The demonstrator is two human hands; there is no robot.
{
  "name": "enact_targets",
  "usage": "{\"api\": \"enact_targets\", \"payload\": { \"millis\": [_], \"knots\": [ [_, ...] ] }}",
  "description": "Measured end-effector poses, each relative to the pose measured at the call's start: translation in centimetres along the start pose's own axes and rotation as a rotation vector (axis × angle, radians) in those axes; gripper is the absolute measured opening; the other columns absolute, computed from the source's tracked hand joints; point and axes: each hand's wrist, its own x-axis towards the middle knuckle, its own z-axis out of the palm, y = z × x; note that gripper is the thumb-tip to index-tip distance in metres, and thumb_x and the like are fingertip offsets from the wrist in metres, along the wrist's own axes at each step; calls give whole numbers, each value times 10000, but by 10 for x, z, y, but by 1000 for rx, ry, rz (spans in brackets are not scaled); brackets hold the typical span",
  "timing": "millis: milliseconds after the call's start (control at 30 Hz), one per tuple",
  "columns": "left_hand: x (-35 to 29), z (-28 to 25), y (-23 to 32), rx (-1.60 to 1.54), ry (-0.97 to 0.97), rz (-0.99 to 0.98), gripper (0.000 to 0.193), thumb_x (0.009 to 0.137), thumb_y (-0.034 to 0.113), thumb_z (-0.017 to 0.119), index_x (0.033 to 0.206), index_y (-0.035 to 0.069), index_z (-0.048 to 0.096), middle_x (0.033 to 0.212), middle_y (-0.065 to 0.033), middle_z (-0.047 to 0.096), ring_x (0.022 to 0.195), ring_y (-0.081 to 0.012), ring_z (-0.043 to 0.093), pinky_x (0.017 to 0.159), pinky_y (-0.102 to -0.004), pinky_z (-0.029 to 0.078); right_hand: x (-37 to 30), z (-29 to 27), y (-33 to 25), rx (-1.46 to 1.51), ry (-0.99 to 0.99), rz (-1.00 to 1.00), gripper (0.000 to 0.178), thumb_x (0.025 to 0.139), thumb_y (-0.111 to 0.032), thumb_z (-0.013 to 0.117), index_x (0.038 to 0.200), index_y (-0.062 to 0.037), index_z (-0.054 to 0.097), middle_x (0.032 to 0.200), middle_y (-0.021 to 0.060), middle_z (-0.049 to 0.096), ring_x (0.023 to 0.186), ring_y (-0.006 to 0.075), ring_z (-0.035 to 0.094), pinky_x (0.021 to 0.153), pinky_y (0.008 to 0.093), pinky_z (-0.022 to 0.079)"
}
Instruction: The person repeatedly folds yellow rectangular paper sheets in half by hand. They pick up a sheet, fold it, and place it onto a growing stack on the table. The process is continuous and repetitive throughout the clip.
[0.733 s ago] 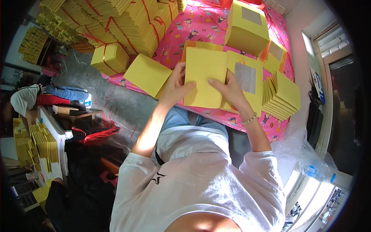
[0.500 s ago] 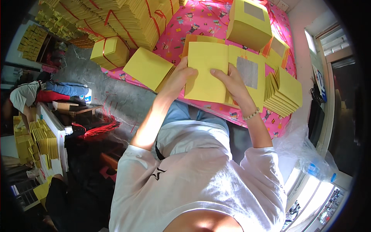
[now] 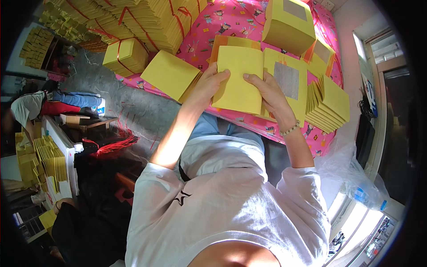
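A folded piece of yellow paper (image 3: 239, 66) is held upright in front of me, over the pink table cover. My left hand (image 3: 207, 87) grips its left edge, thumb on the front face and fingers hidden behind. On the opposite edge my right hand (image 3: 272, 94), with a beaded bracelet at the wrist, holds it the same way. Just behind lies an orange-edged yellow sheet (image 3: 255, 45). Right of the paper is a yellow stack with a grey rectangle (image 3: 287, 80) on its face. A leaning yellow stack (image 3: 171, 73) sits by my left hand.
A fanned yellow pile (image 3: 328, 104) and a tall yellow block (image 3: 289, 31) stand at the right on the pink cover (image 3: 209, 26). Red-tied bundles (image 3: 126, 58) rise at the left. A person (image 3: 29, 109) bends over a white table. A plastic bag (image 3: 344, 171) hangs at right.
The yellow paper has risen slightly and tilted a little, still between both hands. My left thumb has shifted up along its edge.
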Motion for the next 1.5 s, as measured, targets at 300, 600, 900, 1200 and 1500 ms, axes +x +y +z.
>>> {"api": "enact_targets", "payload": {
  "millis": [300, 600, 900, 1200, 1500],
  "knots": [
    [2, -2, -5, 14, -11, 42, 410, 974, 112, 494, 1368, 28, 418, 1256, -103, 571, 1115, -181, 592, 915, -315, 498, -2, 0, 1, -89, 11, -35, 467, 894, -151, 651, 1266, 68, 474, 1177, 139, 607, 1044, 166, 615, 865, 286, 518],
    [-16, 17, -15, 141, 48, 380, 371, 987, 116, 484, 1336, 11, 414, 1234, -94, 553, 1145, -139, 527, 950, -286, 430, -16, 4, 3, -272, 5, -305, 423, 872, -116, 676, 1237, 30, 520, 1133, 102, 635, 1023, 154, 614, 859, 298, 513],
    [-22, 17, -26, 225, 46, 536, 341, 990, 112, 491, 1295, -20, 414, 1202, -114, 536, 1123, -147, 504, 959, -301, 411, -33, 12, -3, -303, 4, -353, 411, 877, -85, 660, 1244, 28, 511, 1137, 99, 632, 1026, 144, 609, 863, 298, 509],
    [-29, 18, -22, 232, 41, 571, 335, 996, 130, 494, 1290, -14, 426, 1187, -97, 543, 1107, -134, 508, 947, -289, 413, -43, 17, -7, -233, -9, -353, 391, 899, -96, 649, 1244, 30, 514, 1141, 93, 633, 1003, 124, 615, 846, 274, 514],
    [-29, 17, -20, 189, 84, 509, 322, 985, 122, 516, 1282, 11, 459, 1174, -68, 579, 1080, -117, 542, 923, -276, 440, -36, 14, 4, -174, 100, -309, 292, 966, -218, 599, 1122, 28, 622, 913, 49, 691, 772, 65, 632, 645, 229, 512]
  ]
}}
